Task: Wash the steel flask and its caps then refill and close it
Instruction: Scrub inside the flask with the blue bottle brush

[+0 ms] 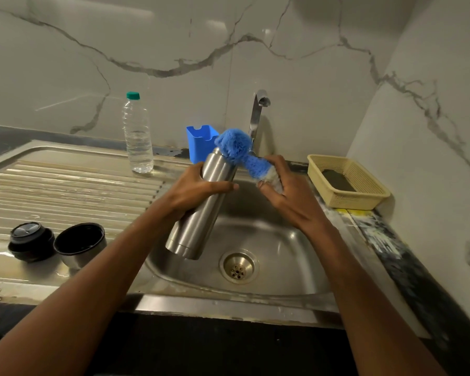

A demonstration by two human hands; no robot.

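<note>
Over the sink [296, 240] | our left hand [193, 189] grips the tilted flask [198, 213] | right hand [288, 191] grasps the brush [238, 150] at its mouth | we should steady the flask, feed bristles straight in | caps [57, 244] wait left of the left hand.

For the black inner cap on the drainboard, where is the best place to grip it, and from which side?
Grip the inner cap across its round side wall, coming from above. It sits flat on the drainboard, and the steel cup cap crowds its right side.
</note>
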